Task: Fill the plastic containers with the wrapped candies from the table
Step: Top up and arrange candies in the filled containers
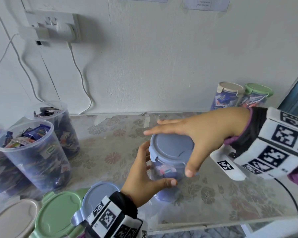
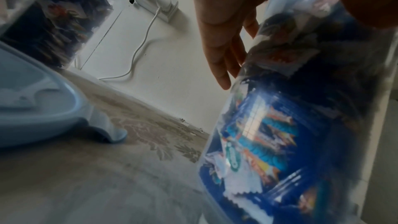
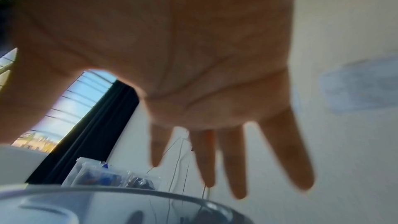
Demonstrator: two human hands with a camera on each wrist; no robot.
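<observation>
A clear plastic container with wrapped candies inside stands at the table's middle, a blue lid on top. My left hand grips its side, thumb in front and fingers behind. In the left wrist view the container fills the right side, with the left hand's fingers alongside it. My right hand lies flat over the lid, fingers straight and thumb pointing down the front. The right wrist view shows that spread palm above the lid; whether they touch I cannot tell.
Two open containers full of candies stand at the left. Loose lids lie front left: green, blue, beige. Two lidded containers stand back right. Cables hang from a wall socket.
</observation>
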